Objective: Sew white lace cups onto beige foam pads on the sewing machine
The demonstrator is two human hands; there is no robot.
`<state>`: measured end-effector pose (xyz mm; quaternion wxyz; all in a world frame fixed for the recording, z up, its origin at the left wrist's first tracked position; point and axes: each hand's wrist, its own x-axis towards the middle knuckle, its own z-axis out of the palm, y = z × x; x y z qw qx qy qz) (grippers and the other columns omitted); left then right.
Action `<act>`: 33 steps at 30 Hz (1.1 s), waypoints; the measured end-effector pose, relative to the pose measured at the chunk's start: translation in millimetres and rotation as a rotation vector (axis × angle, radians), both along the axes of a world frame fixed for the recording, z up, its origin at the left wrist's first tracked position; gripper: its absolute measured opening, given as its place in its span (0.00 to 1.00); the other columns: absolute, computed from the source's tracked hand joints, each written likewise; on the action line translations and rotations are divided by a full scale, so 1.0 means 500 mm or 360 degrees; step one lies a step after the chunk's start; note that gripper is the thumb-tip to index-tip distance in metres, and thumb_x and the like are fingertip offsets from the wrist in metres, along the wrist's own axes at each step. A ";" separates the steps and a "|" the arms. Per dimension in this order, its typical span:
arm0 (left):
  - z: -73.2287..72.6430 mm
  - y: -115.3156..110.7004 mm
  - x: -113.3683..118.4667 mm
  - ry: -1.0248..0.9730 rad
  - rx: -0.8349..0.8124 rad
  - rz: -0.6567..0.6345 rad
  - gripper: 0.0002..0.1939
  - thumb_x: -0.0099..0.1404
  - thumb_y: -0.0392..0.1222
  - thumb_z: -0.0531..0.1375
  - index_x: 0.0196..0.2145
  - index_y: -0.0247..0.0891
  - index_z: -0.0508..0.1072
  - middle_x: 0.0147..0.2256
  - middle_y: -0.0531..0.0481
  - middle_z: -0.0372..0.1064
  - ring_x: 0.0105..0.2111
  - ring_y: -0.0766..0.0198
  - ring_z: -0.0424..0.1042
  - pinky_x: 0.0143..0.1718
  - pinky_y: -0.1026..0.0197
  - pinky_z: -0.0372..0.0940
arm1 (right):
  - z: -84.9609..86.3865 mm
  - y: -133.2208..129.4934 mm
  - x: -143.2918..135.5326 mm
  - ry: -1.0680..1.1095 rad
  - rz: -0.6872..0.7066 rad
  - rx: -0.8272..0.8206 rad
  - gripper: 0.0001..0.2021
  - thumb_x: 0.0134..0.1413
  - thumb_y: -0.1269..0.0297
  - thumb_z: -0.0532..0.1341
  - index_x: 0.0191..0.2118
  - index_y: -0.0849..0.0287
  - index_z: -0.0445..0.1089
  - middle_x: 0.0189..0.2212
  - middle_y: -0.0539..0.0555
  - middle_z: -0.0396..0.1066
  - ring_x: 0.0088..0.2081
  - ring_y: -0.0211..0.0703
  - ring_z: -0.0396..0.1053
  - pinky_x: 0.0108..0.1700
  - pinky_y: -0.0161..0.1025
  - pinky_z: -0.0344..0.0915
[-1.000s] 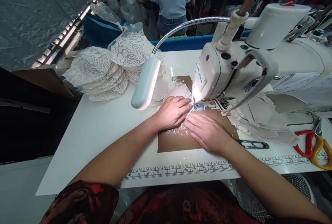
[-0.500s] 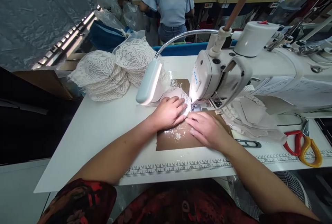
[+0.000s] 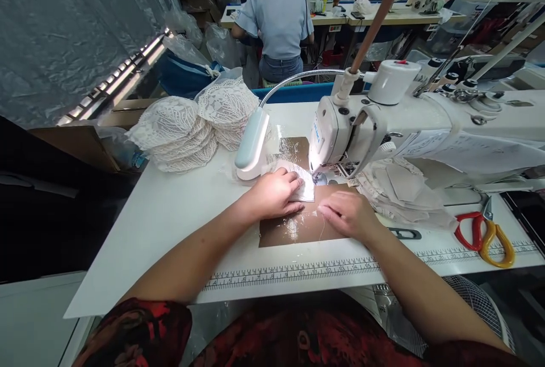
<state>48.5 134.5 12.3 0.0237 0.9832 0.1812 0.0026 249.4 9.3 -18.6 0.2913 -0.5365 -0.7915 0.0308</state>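
My left hand (image 3: 277, 192) lies on a white lace fabric piece (image 3: 305, 186), its fingers lying over the cloth and pressing it down. That piece reaches to the needle area of a white sewing machine (image 3: 332, 137). Just right of it, my right hand (image 3: 347, 212) has its fingers curled together low over a shiny brown board (image 3: 276, 233). A thin pale thread (image 3: 322, 225) trails near those fingertips; what they pinch, if anything, is hidden. A lit lamp (image 3: 252, 143) on a bendable neck hangs just behind my left hand.
Stacks of lace pieces (image 3: 174, 134) stand at the back left. Beige fabric pieces (image 3: 400, 188) lie right of the needle, near red-and-yellow-handled scissors (image 3: 485, 236) and a dark flat tool (image 3: 402, 233). A ruler strip (image 3: 298, 272) runs along the front edge. A person (image 3: 279, 21) sits beyond.
My right hand has drawn back slightly to the right and its fingers have curled in. The lace piece has turned, showing a straight edge toward me. The camera view has tilted up slightly.
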 end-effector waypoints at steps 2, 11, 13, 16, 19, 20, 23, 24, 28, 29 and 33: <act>0.014 -0.007 -0.002 0.0028 -0.0114 -0.0033 0.30 0.64 0.61 0.56 0.52 0.33 0.71 0.45 0.40 0.72 0.42 0.49 0.69 0.40 0.54 0.63 | -0.001 0.004 0.002 -0.0012 -0.0120 -0.0039 0.11 0.63 0.65 0.55 0.36 0.59 0.75 0.29 0.52 0.74 0.31 0.39 0.67 0.36 0.37 0.60; 0.039 -0.048 -0.007 0.0151 -0.0261 -0.0194 0.25 0.58 0.45 0.62 0.53 0.36 0.70 0.44 0.41 0.70 0.42 0.51 0.69 0.41 0.55 0.64 | -0.002 0.009 0.004 -0.0211 -0.0139 -0.0217 0.12 0.62 0.66 0.56 0.44 0.59 0.75 0.34 0.57 0.73 0.36 0.46 0.68 0.38 0.42 0.63; 0.026 -0.057 -0.005 0.0137 -0.0196 -0.0225 0.22 0.57 0.35 0.59 0.51 0.35 0.71 0.46 0.41 0.69 0.41 0.52 0.68 0.39 0.56 0.64 | -0.005 0.008 0.004 -0.0148 -0.0082 -0.0170 0.11 0.61 0.66 0.56 0.43 0.60 0.76 0.33 0.57 0.73 0.36 0.46 0.68 0.39 0.42 0.64; 0.007 -0.048 0.002 0.0020 -0.0176 -0.0135 0.13 0.61 0.30 0.53 0.40 0.34 0.75 0.43 0.41 0.71 0.39 0.56 0.69 0.37 0.59 0.63 | -0.006 0.004 0.002 0.0074 0.0153 -0.0102 0.10 0.61 0.65 0.58 0.40 0.60 0.76 0.34 0.57 0.74 0.38 0.45 0.69 0.41 0.43 0.66; -0.004 -0.015 0.004 -0.0225 -0.0538 -0.0024 0.10 0.66 0.37 0.53 0.30 0.35 0.73 0.32 0.47 0.72 0.33 0.61 0.69 0.34 0.62 0.61 | 0.013 -0.008 0.001 0.0374 0.0462 -0.0296 0.09 0.61 0.63 0.58 0.39 0.57 0.76 0.41 0.57 0.76 0.45 0.46 0.71 0.50 0.46 0.67; -0.007 -0.003 0.003 -0.0303 -0.0755 0.0030 0.12 0.67 0.41 0.54 0.29 0.35 0.72 0.29 0.49 0.71 0.30 0.63 0.68 0.32 0.63 0.60 | 0.025 -0.013 0.000 0.0439 0.0567 -0.0451 0.09 0.61 0.62 0.59 0.40 0.57 0.76 0.43 0.57 0.77 0.50 0.47 0.71 0.54 0.48 0.65; -0.017 0.026 -0.005 -0.0468 -0.1405 0.0201 0.19 0.69 0.51 0.52 0.28 0.35 0.71 0.24 0.52 0.67 0.22 0.68 0.64 0.25 0.66 0.56 | 0.070 -0.033 -0.001 0.0518 0.0865 -0.1043 0.11 0.61 0.60 0.60 0.45 0.55 0.76 0.42 0.54 0.78 0.54 0.47 0.70 0.57 0.47 0.63; -0.021 0.032 -0.008 -0.0518 -0.1539 0.0237 0.21 0.69 0.52 0.51 0.27 0.35 0.70 0.23 0.53 0.66 0.21 0.69 0.63 0.24 0.66 0.55 | 0.083 -0.041 -0.003 0.0539 0.0942 -0.1231 0.12 0.60 0.59 0.60 0.47 0.55 0.76 0.41 0.54 0.79 0.50 0.45 0.73 0.53 0.44 0.66; -0.032 0.047 -0.010 -0.0707 -0.1697 0.0228 0.22 0.67 0.52 0.53 0.21 0.35 0.67 0.21 0.54 0.61 0.21 0.71 0.58 0.24 0.65 0.51 | 0.098 -0.062 -0.022 0.0530 0.0647 -0.1212 0.12 0.61 0.58 0.59 0.45 0.58 0.75 0.34 0.52 0.78 0.34 0.39 0.75 0.38 0.35 0.68; -0.033 0.050 -0.009 -0.0730 -0.1717 0.0231 0.22 0.67 0.52 0.54 0.20 0.36 0.64 0.20 0.55 0.59 0.20 0.71 0.56 0.24 0.64 0.50 | 0.092 -0.061 -0.030 0.0458 0.0418 -0.1007 0.12 0.62 0.58 0.58 0.42 0.58 0.75 0.32 0.52 0.77 0.32 0.38 0.73 0.35 0.34 0.67; -0.031 0.055 -0.007 -0.0735 -0.1791 0.0318 0.23 0.64 0.54 0.56 0.19 0.38 0.57 0.19 0.57 0.50 0.20 0.71 0.49 0.23 0.64 0.45 | 0.046 -0.026 -0.069 -0.0089 -0.0306 -0.0354 0.18 0.57 0.51 0.61 0.45 0.62 0.72 0.34 0.56 0.74 0.29 0.40 0.68 0.30 0.36 0.62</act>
